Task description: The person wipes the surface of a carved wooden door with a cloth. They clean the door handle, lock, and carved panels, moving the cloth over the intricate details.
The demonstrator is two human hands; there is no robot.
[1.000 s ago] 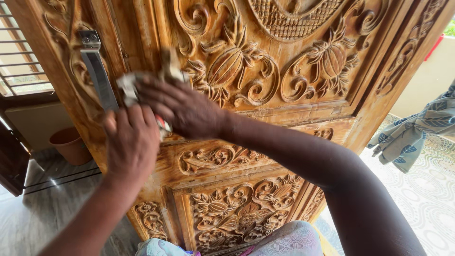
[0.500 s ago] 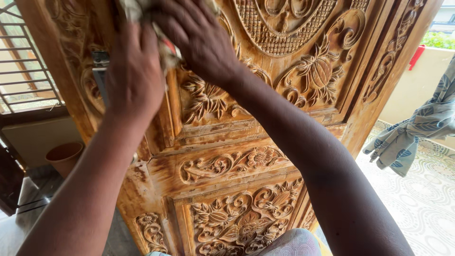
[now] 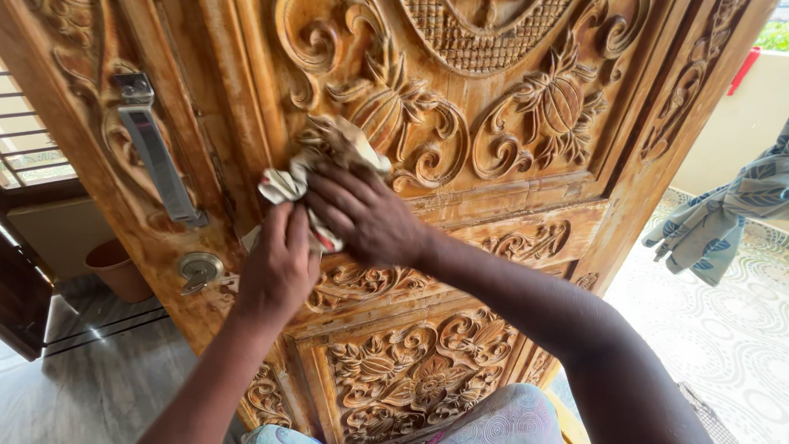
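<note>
A carved wooden door (image 3: pixel 493 123) with flower and scroll reliefs fills the view. Both my hands press a crumpled, stained cloth (image 3: pixel 329 152) against it, just below a carved bud. My left hand (image 3: pixel 279 263) grips the cloth's lower left part. My right hand (image 3: pixel 366 214) lies over the cloth from the right, fingers spread on it. Left of the hands are a metal pull handle (image 3: pixel 156 156) and a round lock plate (image 3: pixel 200 269).
A terracotta pot (image 3: pixel 115 267) stands on the grey floor at the left, below a barred window (image 3: pixel 29 156). A patterned blue-grey cloth (image 3: pixel 715 222) hangs at the right above a patterned floor (image 3: pixel 723 329). My patterned clothing (image 3: pixel 501 419) shows at the bottom.
Both hands with the cloth have come back down from the upper part of the door to the panel beside the handle. The handle and lock plate are uncovered again.
</note>
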